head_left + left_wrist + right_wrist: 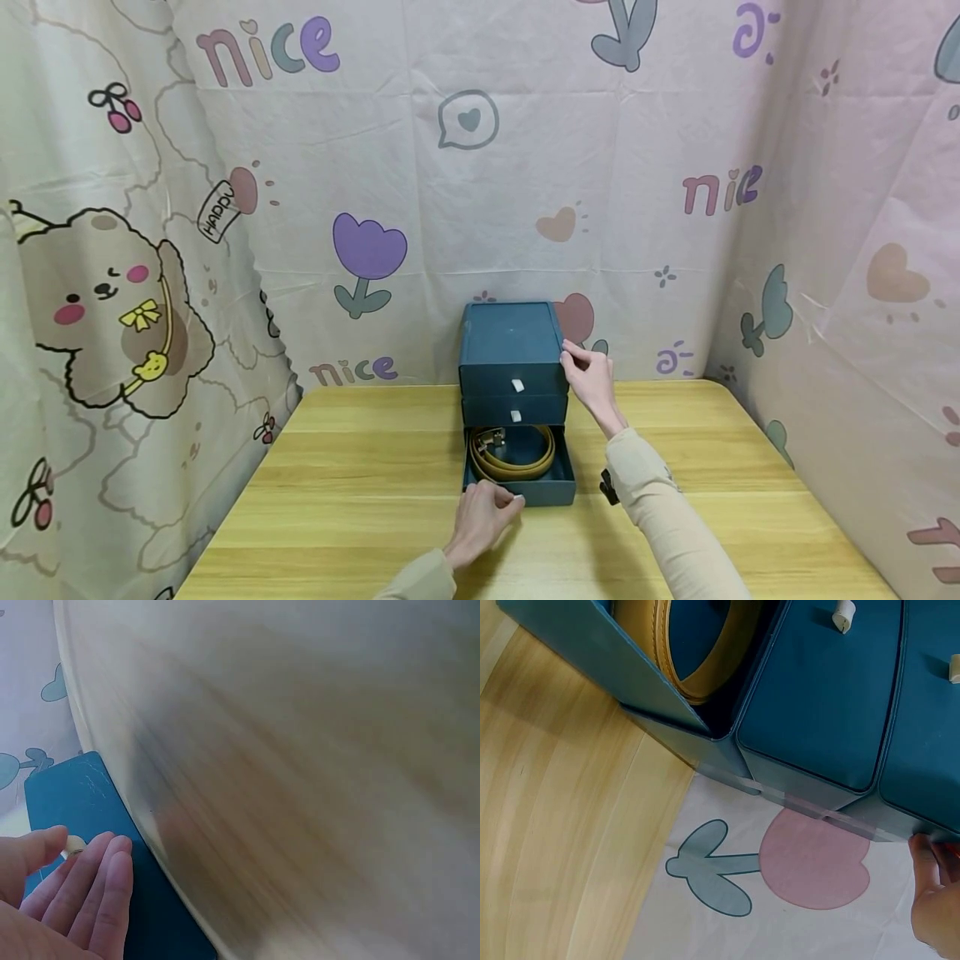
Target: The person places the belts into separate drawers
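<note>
A dark blue three-drawer box (513,333) stands on the table, its bottom drawer (551,493) pulled out. Inside that drawer lies a coiled tan belt (549,454) with a metal buckle (491,437). My left hand (480,518) is at the drawer's front; thumb and forefinger pinch its small pale knob (73,846). At the box's upper right edge, my right hand (592,379) touches the side wall with its fingertips. In the right wrist view that hand shows only at the lower right corner, beside the top drawer (937,750).
The two upper drawers are closed, each with a small white knob (517,385). Under the box is a light wooden table (360,492). A printed cloth (480,208) hangs behind and on both sides. Something small and black (609,487) shows at the right sleeve.
</note>
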`<state>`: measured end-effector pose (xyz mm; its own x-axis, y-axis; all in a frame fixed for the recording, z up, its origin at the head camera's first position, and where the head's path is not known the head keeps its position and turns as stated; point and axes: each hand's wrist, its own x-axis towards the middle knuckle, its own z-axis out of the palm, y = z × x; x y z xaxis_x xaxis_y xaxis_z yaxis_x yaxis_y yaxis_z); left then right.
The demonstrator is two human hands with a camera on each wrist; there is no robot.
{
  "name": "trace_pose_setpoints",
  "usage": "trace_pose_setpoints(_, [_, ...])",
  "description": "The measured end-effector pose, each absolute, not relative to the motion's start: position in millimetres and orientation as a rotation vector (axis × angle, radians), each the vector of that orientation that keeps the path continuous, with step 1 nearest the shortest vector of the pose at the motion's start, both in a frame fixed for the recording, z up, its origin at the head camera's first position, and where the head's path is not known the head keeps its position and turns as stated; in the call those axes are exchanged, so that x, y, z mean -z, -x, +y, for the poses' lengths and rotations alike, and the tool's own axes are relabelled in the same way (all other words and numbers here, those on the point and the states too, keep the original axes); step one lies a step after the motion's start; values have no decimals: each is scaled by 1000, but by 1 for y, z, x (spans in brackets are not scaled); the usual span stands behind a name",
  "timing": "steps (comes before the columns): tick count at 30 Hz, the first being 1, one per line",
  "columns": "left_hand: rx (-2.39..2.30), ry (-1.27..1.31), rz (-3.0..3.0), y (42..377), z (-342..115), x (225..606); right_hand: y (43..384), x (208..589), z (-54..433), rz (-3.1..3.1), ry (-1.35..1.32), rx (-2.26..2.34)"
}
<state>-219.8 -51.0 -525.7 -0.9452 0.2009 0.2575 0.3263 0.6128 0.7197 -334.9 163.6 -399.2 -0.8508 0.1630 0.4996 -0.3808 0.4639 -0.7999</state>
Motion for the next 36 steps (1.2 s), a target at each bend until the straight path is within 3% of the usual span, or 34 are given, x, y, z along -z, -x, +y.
trace_pose_setpoints(36, [1412,266,-2635,233,-45,524,335,399,164,-2212,-173,-1393])
